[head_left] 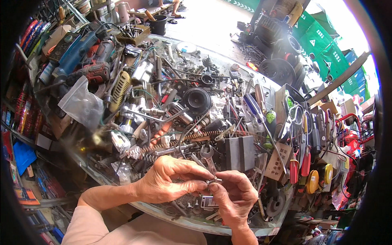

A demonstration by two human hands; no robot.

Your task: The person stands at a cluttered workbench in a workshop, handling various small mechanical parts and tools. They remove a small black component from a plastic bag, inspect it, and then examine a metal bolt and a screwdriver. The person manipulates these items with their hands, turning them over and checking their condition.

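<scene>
Between the fingertips sits a small silvery metal piece (214, 180), hard and shiny, with a thin pin-like end pointing to the right; its exact kind is too small to tell. It is above the near part of a crowded grey table (222, 58). Just beyond it lie a steel open-ended wrench (208, 154), a matt black ribbed block (240, 153) and a long rust-brown coil spring (210, 133). Farther there is a smooth black round disc with raised rings (196, 101); to the left, a wrinkled clear plastic bag (83, 104) is near a red and black power drill (93, 73). Below the fingers, a silvery rectangular plate (209, 201) is partly covered by the right hand (234, 196). This hand comes up from the lower edge and pinches the piece with thumb and index finger. The left hand (167, 178) reaches in sideways, palm inward, also pinching it.
</scene>
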